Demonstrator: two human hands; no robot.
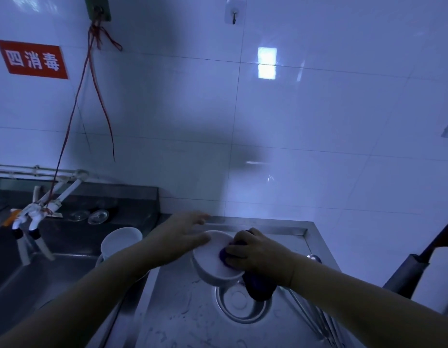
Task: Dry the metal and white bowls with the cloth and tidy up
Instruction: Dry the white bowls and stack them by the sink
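Note:
A white bowl (pixel 212 259) is held tilted above the steel counter, its opening toward me. My left hand (pixel 182 237) grips its far left rim. My right hand (pixel 258 252) presses a dark purple cloth (pixel 258 285) against the bowl's inside right edge; the rest of the cloth hangs down below the hand. A metal bowl (pixel 240 302) sits upright on the counter right under the white bowl, partly hidden by the cloth.
A second white bowl (pixel 122 241) leans at the sink's right edge. The dark sink (pixel 54 272) with a white tap (pixel 32 217) lies to the left. Metal utensils (pixel 315 315) lie on the counter's right side. The tiled wall stands close behind.

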